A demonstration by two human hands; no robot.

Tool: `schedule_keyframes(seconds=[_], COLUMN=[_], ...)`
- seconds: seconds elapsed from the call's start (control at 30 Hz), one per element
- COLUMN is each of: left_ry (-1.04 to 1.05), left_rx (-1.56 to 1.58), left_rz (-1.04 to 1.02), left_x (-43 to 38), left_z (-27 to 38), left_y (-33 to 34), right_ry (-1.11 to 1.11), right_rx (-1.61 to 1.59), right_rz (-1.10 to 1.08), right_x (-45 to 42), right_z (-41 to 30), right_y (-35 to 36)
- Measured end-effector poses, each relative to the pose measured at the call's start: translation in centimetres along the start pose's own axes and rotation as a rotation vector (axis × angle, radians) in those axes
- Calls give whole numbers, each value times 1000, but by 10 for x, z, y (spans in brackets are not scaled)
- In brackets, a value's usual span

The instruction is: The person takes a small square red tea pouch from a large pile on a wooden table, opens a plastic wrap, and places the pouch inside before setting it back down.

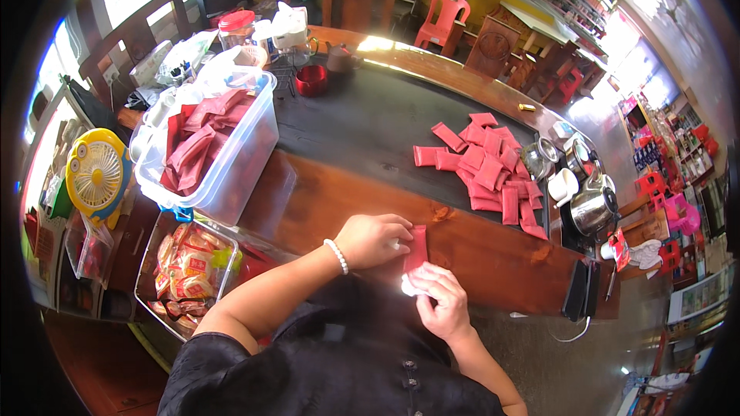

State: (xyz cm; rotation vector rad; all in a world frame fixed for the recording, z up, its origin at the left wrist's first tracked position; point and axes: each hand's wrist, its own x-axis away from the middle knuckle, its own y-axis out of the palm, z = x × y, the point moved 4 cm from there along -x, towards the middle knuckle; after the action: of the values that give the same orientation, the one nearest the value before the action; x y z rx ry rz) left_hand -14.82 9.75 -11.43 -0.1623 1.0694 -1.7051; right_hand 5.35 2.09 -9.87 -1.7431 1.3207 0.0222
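Note:
A flat red packet (416, 247) lies on the wooden table edge in front of me. My left hand (373, 241), with a white bead bracelet at the wrist, rests its fingertips along the packet's left side. At the packet's near end, my right hand (437, 296) has its fingers closed on a small crumpled white thing (411, 286), perhaps a tissue. A pile of similar red packets (488, 170) is spread on the dark tabletop to the right. More red packets (196, 147) fill a clear plastic bin (245, 167) on the left.
A wire basket (231, 268) of wrapped snacks stands below the bin, beside a yellow fan (98, 167). Back left are a red bowl (311, 81) and a red-lidded jar (236, 29). A metal kettle (589, 211), a white cup (562, 186) and a black phone-like object (576, 292) sit at right.

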Motion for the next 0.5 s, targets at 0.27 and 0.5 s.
schedule_keyframes(seconds=[0.27,0.5], left_ry=[-113,-58], left_rx=[2,-183], left_rz=[-209,-446], left_x=[-20,-39], left_z=[6,11], left_y=[2,9], right_ry=[266,133], right_rx=[6,181], right_rz=[254,231], right_x=[11,13], right_z=[55,53], right_y=[-38,-31])
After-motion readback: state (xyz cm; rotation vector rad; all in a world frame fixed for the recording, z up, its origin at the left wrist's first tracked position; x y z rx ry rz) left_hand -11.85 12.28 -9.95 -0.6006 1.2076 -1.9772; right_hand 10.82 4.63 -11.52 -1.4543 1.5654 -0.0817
